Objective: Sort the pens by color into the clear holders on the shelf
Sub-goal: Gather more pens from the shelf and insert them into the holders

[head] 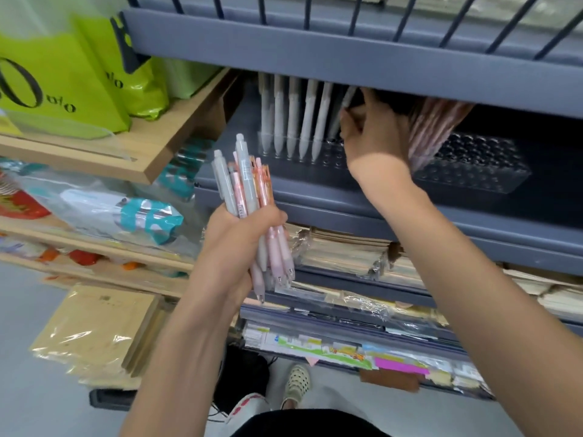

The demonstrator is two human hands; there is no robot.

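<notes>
My left hand grips a bundle of pens, grey and pink ones mixed, tips pointing down. On the grey shelf sits a clear holder with rows of round holes. Several grey pens stand upright in its left part. A cluster of pink pens leans in its middle. My right hand reaches in between the two groups, and its fingertips pinch a grey pen near its top end. The upper shelf edge hides the pen tops.
A grey shelf board overhangs the holder closely. Wooden shelves at left carry green bags and packaged goods. Below lie stacks of wrapped notebooks and paper. The holder's right part shows bare holes.
</notes>
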